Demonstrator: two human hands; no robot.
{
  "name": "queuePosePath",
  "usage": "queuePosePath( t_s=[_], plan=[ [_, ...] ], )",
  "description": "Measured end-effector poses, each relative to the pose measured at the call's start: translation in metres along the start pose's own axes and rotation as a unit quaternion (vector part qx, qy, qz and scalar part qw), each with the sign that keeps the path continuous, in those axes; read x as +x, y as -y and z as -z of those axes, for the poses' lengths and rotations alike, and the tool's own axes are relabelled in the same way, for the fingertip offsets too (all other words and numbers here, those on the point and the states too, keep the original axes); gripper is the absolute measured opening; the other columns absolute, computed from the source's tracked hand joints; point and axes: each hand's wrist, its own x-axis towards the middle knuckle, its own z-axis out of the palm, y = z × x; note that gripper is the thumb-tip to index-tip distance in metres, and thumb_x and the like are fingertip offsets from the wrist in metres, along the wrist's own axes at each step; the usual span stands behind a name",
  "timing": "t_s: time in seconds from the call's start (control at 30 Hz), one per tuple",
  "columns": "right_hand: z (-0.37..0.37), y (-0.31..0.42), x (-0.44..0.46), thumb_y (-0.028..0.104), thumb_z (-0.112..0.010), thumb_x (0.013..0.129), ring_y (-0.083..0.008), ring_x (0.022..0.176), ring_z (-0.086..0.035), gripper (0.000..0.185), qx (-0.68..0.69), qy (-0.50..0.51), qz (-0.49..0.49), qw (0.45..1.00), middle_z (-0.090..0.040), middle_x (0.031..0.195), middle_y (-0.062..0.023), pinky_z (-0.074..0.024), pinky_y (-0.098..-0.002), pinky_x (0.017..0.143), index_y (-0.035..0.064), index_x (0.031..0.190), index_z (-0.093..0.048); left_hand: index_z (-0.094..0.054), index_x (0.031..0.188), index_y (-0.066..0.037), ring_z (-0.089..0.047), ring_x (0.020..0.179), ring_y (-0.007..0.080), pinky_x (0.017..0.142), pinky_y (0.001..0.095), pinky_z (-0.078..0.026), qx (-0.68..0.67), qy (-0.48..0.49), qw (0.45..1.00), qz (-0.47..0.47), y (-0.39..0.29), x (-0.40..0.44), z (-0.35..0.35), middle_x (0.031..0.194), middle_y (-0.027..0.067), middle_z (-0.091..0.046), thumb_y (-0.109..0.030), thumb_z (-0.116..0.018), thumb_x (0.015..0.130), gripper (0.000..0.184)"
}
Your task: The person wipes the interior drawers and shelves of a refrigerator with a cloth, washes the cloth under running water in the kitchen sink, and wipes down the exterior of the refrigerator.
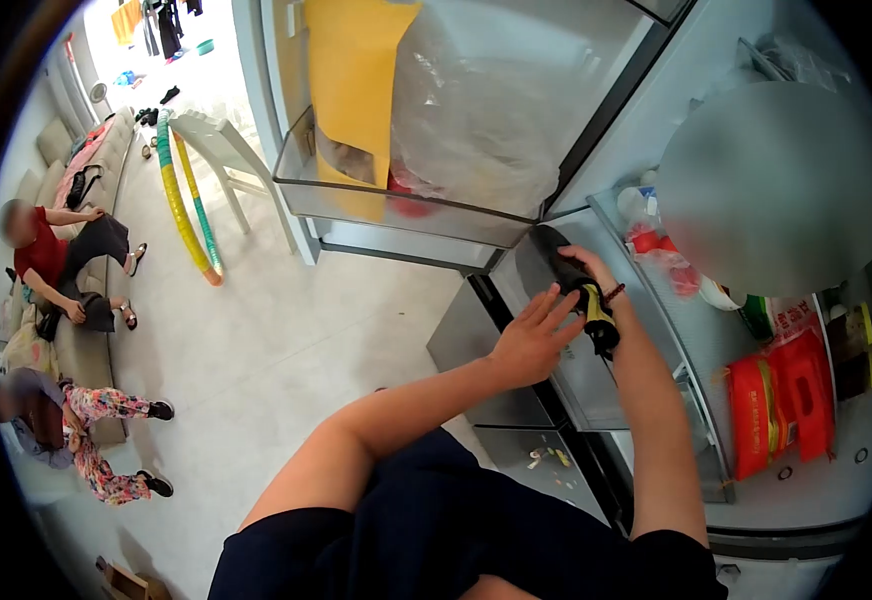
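Observation:
My right hand (588, 268) is closed round a long black thing (553, 250) with a yellow-and-black lower end and a dark strap; its exact kind is unclear. It is tilted, above a pale drawer or bin (596, 390) of the open refrigerator. My left hand (534, 342) has its fingers stretched out beside the yellow part; whether they touch it I cannot tell. The refrigerator door shelf (406, 212), beyond my hands, bears a yellow sheet or envelope (351, 80), a clear plastic bag (476, 120) and something red.
Red packages (781, 405) and jars (849, 345) stand inside the refrigerator at right. A white chair (221, 150) and a yellow-green hoop (178, 200) are on the floor at left. Two people sit on a long sofa (106, 365); a cardboard box (126, 582) lies at lower left.

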Motion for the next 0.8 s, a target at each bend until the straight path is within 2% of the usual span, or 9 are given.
queuePosePath(
  t_s=[0.1, 0.17, 0.23, 0.27, 0.3, 0.33, 0.4, 0.57, 0.8],
  plan=[
    [-0.011, 0.006, -0.011, 0.038, -0.069, 0.077, -0.0141, 0.056, -0.056, 0.029, 0.002, -0.036, -0.034, 0.999, -0.061, 0.069, -0.0016, -0.0462, -0.027, 0.052, 0.0103, 0.084, -0.064, -0.049, 0.13, -0.007, -0.026, 0.137, 0.0425, 0.112, 0.0491, -0.026, 0.002, 0.037, 0.999, -0.001, 0.0, 0.001, 0.0, 0.145, 0.0196, -0.033, -0.006, -0.064, 0.065, 0.066],
    [0.002, 0.004, -0.006, 0.039, -0.067, 0.078, -0.0143, 0.057, -0.057, 0.029, -0.017, -0.001, -0.072, 0.997, -0.062, 0.07, -0.0025, -0.0468, -0.0275, 0.053, 0.0112, 0.083, -0.065, -0.048, 0.133, -0.006, -0.024, 0.137, 0.0423, 0.113, 0.0479, -0.023, 0.033, 0.027, 0.999, -0.017, 0.005, -0.003, -0.009, 0.146, 0.0221, -0.031, -0.008, -0.065, 0.063, 0.072],
    [-0.005, 0.007, -0.01, 0.039, -0.065, 0.08, -0.0157, 0.063, -0.059, 0.029, -0.034, 0.026, -0.029, 0.999, -0.062, 0.072, -0.0029, -0.0499, -0.0293, 0.059, 0.0106, 0.086, -0.066, -0.047, 0.133, -0.007, -0.026, 0.137, 0.0417, 0.113, 0.0481, -0.025, 0.015, -0.004, 1.0, -0.004, 0.003, -0.006, -0.011, 0.146, 0.0212, -0.032, -0.006, -0.063, 0.063, 0.072],
    [0.0, -0.001, -0.003, 0.037, -0.064, 0.081, -0.0155, 0.069, -0.06, 0.028, -0.058, 0.041, 0.069, 0.995, -0.063, 0.077, -0.0035, -0.0505, -0.0287, 0.064, 0.0101, 0.089, -0.066, -0.046, 0.134, -0.008, -0.027, 0.136, 0.0417, 0.112, 0.0479, -0.027, 0.011, -0.014, 1.0, -0.013, 0.002, -0.006, -0.005, 0.146, 0.0203, -0.031, -0.004, -0.062, 0.064, 0.072],
    [0.004, 0.004, -0.005, 0.034, -0.064, 0.082, -0.0149, 0.072, -0.059, 0.027, -0.04, 0.025, -0.024, 0.999, -0.063, 0.081, -0.0032, -0.0497, -0.0284, 0.066, 0.0096, 0.092, -0.065, -0.046, 0.133, -0.009, -0.028, 0.136, 0.0414, 0.112, 0.0474, -0.027, 0.02, -0.005, 1.0, -0.007, 0.002, -0.005, -0.003, 0.146, 0.02, -0.031, -0.003, -0.062, 0.064, 0.071],
    [0.012, 0.0, -0.005, 0.035, -0.064, 0.081, -0.0148, 0.07, -0.058, 0.027, -0.05, 0.018, 0.011, 0.999, -0.063, 0.082, -0.0022, -0.0488, -0.0285, 0.064, 0.0105, 0.092, -0.065, -0.046, 0.133, -0.01, -0.029, 0.136, 0.0411, 0.112, 0.047, -0.027, 0.021, 0.006, 1.0, -0.004, 0.003, -0.004, -0.002, 0.147, 0.0197, -0.03, -0.002, -0.061, 0.064, 0.071],
    [-0.002, 0.015, -0.045, 0.035, -0.064, 0.081, -0.0144, 0.075, -0.058, 0.028, -0.065, -0.004, -0.073, 0.995, -0.063, 0.086, -0.002, -0.048, -0.0289, 0.066, 0.01, 0.095, -0.064, -0.046, 0.133, -0.011, -0.029, 0.136, 0.0406, 0.112, 0.0473, -0.027, 0.021, 0.006, 1.0, -0.004, 0.003, -0.002, 0.001, 0.147, 0.0196, -0.029, 0.0, -0.06, 0.065, 0.071],
    [0.043, -0.01, -0.066, 0.028, -0.059, 0.086, -0.017, 0.086, -0.062, 0.032, -0.078, 0.023, -0.041, 0.996, -0.065, 0.098, -0.0068, -0.0493, -0.0286, 0.077, 0.002, 0.105, -0.064, -0.044, 0.135, -0.013, -0.027, 0.137, 0.0401, 0.112, 0.0484, -0.026, 0.003, -0.003, 1.0, 0.002, -0.001, -0.003, 0.002, 0.149, 0.0199, -0.025, 0.004, -0.057, 0.066, 0.073],
    [0.046, -0.013, -0.136, 0.027, -0.058, 0.087, -0.018, 0.087, -0.062, 0.036, -0.124, 0.05, -0.075, 0.988, -0.065, 0.1, -0.009, -0.0506, -0.0298, 0.08, -0.0043, 0.104, -0.062, -0.042, 0.135, -0.01, -0.024, 0.137, 0.0418, 0.112, 0.0489, -0.024, 0.018, -0.003, 1.0, -0.011, 0.002, -0.008, -0.008, 0.149, 0.0237, -0.023, 0.004, -0.058, 0.064, 0.074]
  ],
)
